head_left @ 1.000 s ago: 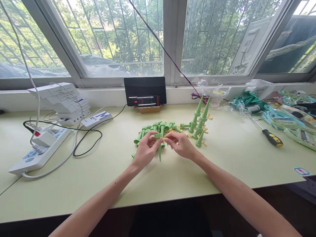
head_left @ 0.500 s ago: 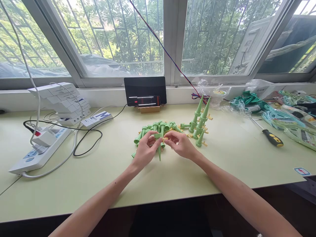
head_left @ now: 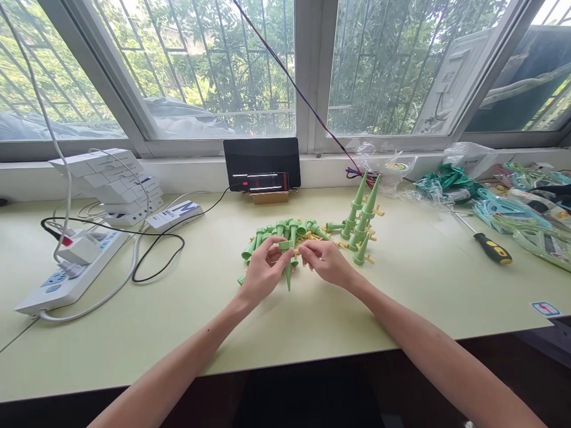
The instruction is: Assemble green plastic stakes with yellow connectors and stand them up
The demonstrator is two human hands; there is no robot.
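Observation:
My left hand (head_left: 266,266) is closed on a green plastic watering spike (head_left: 288,277), held with its pointed end down. A small yellow valve (head_left: 295,252) sticks out from the spike's side toward the right. At the valve's outer end are the bent, pinched fingers of my right hand (head_left: 328,260); they appear to grip its tip. Behind my hands lies a pile of green spikes (head_left: 281,227) with small yellow valves (head_left: 307,236) among them. To the right, stacked spikes (head_left: 368,211) stand point up with yellow valves on their sides, and a shorter spike (head_left: 360,252) stands in front.
A phone (head_left: 267,182) leans on a cardboard stand before a dark tablet (head_left: 262,156). Left are a power strip (head_left: 75,273), cables and stacked white boxes (head_left: 116,184). A screwdriver (head_left: 492,248) and bagged items (head_left: 513,211) lie right. The table's front edge (head_left: 312,365) is near my forearms.
My right hand's fingers have shifted slightly at the yellow valve's outer end. My left hand and the spike stay in place.

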